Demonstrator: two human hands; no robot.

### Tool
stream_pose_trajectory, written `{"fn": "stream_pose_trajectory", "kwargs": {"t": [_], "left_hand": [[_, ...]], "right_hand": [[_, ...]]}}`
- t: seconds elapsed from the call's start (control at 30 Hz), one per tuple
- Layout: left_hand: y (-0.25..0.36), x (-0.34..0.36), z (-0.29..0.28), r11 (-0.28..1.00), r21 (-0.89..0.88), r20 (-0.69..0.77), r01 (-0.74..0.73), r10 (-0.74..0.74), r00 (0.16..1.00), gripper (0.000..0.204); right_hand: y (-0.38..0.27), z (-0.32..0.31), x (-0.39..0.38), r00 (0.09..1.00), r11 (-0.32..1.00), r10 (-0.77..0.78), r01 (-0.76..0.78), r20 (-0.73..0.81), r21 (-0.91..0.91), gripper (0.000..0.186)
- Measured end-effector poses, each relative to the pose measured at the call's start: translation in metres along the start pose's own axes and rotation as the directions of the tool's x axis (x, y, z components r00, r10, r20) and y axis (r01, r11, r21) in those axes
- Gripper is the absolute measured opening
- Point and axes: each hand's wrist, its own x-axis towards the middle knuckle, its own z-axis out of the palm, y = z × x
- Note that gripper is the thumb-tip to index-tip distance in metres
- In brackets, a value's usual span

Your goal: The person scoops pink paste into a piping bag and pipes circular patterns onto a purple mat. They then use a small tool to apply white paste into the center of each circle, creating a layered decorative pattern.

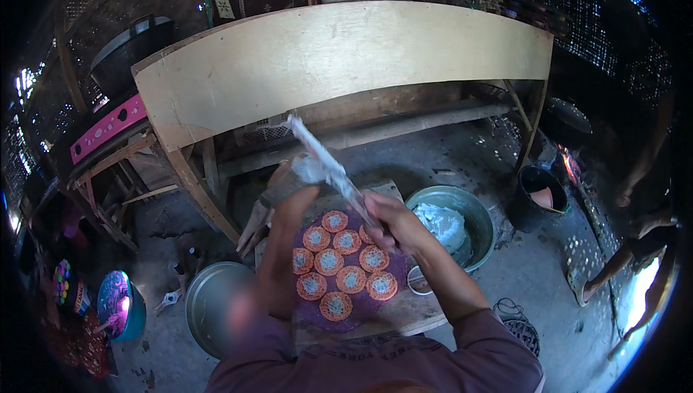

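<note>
My right hand (388,221) grips a long flat stick (321,153) smeared with white dough, held slantwise over the board. My left hand (283,175) is closed round a greyish cup-like tool (287,189) with a white lump (309,169) at its top; the stick passes close by it, and I cannot tell whether they touch. Below lie several round orange-rimmed cakes (329,262) with whitish centres, made of fine strands, on a purple sheet (307,311). The sheet rests on a wooden board (426,313). White dough (440,225) sits in a metal basin (488,238) to the right.
Beyond the board stands a long pale table (346,43). Another metal basin (198,295) is at the left, near a teal tub (137,317). A small white cup (419,281) stands by the board. A dark bucket (530,194), a burning fire (569,166) and another person's leg (606,274) are at the right.
</note>
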Motion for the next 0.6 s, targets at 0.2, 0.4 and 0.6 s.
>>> {"fn": "stream_pose_trajectory", "kwargs": {"t": [0.2,0.4,0.6], "left_hand": [[0.033,-0.070,-0.013,0.445,-0.847,0.268,0.292,-0.118,0.956,0.045],[0.013,-0.033,-0.004,0.947,-0.300,-0.115,-0.116,0.085,0.990,0.031],[-0.011,0.006,0.000,0.976,0.186,-0.183,-0.116,0.151,0.972,0.029]], "right_hand": [[0.024,0.006,0.010,0.989,0.964,0.121,-0.137,0.083,0.226,0.034],[0.049,-0.001,-0.021,0.958,0.905,0.228,-0.274,0.171,0.326,0.031],[0.026,-0.026,-0.045,0.990,0.950,0.066,-0.100,-0.121,-0.297,0.029]]}}
